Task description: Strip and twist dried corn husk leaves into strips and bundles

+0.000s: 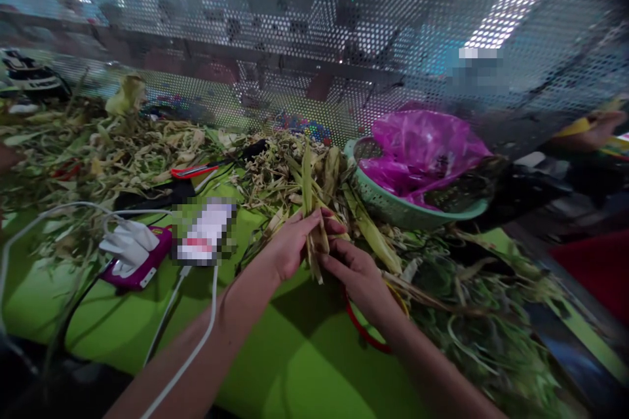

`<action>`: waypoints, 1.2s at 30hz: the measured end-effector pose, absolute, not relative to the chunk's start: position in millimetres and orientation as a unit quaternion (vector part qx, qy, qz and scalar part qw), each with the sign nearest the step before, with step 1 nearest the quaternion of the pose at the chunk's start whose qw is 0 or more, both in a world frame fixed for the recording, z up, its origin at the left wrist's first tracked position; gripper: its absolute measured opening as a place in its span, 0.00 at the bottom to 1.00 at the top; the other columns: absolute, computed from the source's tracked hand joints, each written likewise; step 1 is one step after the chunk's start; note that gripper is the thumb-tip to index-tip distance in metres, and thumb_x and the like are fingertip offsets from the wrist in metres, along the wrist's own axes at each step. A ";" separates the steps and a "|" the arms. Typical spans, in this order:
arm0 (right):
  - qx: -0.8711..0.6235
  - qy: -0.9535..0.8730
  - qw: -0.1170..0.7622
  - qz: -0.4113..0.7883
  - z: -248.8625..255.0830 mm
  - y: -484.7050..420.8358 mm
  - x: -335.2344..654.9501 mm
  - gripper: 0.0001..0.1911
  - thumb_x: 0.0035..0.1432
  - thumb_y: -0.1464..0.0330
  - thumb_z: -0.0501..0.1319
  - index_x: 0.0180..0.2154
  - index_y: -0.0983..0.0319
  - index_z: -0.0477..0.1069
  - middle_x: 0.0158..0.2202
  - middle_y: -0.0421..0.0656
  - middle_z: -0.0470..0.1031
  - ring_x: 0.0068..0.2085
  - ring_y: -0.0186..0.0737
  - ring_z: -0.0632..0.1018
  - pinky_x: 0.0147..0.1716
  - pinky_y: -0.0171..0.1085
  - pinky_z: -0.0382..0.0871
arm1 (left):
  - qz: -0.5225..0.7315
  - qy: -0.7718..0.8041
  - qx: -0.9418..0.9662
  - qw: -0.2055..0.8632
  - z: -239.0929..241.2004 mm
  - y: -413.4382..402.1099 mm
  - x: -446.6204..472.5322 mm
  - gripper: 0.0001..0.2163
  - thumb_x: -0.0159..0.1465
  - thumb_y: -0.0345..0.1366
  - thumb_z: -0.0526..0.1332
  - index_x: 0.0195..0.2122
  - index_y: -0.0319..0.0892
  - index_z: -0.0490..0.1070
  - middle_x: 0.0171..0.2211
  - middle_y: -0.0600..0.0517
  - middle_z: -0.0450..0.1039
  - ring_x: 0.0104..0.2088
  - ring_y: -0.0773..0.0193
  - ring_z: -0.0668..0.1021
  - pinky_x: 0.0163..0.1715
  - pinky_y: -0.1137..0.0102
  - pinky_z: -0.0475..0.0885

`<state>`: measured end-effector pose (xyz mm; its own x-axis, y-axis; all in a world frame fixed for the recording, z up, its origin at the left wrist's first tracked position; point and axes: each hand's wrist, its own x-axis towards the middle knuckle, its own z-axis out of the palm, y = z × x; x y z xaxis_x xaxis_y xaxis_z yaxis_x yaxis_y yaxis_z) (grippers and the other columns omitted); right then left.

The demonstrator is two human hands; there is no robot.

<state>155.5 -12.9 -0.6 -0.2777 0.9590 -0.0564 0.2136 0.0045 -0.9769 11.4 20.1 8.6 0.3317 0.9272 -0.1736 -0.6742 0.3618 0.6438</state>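
Over the green tabletop [295,360], my left hand [297,239] is closed around a long yellow-green dried leaf [307,177] that looks like corn husk. The leaf stands roughly upright, its lower end hanging below my fingers. My right hand [361,272] pinches a brownish part of the same leaf near its lower end. More pale husk-like leaves [371,229] lie just beyond and to the right of my hands. Under my right wrist shows part of a red and yellow ring [356,324]; my arm hides the rest.
A green basket [422,213] with a purple plastic bag [427,150] stands at the back right. Leaf scraps [147,144] are heaped along a perforated metal panel [295,26]. To the left lie a phone [206,232], a purple power strip [140,262], white cables and a red cutter [194,170].
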 end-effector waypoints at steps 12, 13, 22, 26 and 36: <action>-0.471 -0.639 0.297 0.531 5.4 -24.2 147.7 0.18 0.61 0.53 0.57 0.29 0.61 0.65 0.26 0.38 0.63 0.28 0.34 0.65 0.27 0.32 0.60 | 0.592 0.246 0.202 0.740 17.2 20.4 14.2 0.06 0.63 0.35 0.62 0.32 0.39 0.68 0.21 0.58 0.64 0.27 0.70 0.75 0.40 0.70 0.74; -0.469 -0.633 0.294 0.541 6.4 -26.0 145.9 0.18 0.61 0.52 0.57 0.30 0.61 0.66 0.27 0.38 0.64 0.29 0.35 0.66 0.28 0.33 0.62 | 0.594 0.250 0.207 0.736 16.5 19.8 15.6 0.07 0.62 0.36 0.63 0.31 0.40 0.67 0.21 0.58 0.63 0.27 0.70 0.75 0.42 0.70 0.74; -0.458 -0.560 0.319 0.612 7.9 -27.8 146.1 0.15 0.60 0.57 0.60 0.29 0.61 0.67 0.26 0.39 0.68 0.26 0.34 0.68 0.26 0.32 0.62 | 0.574 0.237 0.225 0.751 11.7 16.6 17.7 0.09 0.63 0.40 0.62 0.35 0.40 0.67 0.25 0.53 0.72 0.34 0.62 0.80 0.42 0.65 0.75; -0.461 -0.540 0.345 0.613 11.7 -23.6 149.5 0.15 0.57 0.57 0.60 0.28 0.61 0.68 0.23 0.38 0.68 0.25 0.35 0.68 0.26 0.33 0.62 | 0.560 0.236 0.236 0.758 10.7 18.3 13.7 0.09 0.66 0.39 0.58 0.40 0.39 0.70 0.28 0.49 0.77 0.35 0.59 0.81 0.41 0.63 0.76; -0.479 -0.541 0.349 0.597 10.7 -19.9 148.7 0.13 0.53 0.58 0.62 0.30 0.61 0.67 0.23 0.36 0.63 0.23 0.32 0.64 0.22 0.32 0.59 | 0.535 0.266 0.294 0.746 5.5 17.7 12.3 0.14 0.64 0.43 0.60 0.47 0.41 0.71 0.33 0.47 0.79 0.31 0.61 0.80 0.35 0.68 0.74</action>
<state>148.7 -19.9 10.7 -0.2986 0.9343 -0.1948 0.1009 -0.1720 -0.9799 12.3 17.7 5.5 0.2850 0.9550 -0.0824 -0.6419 0.2540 0.7235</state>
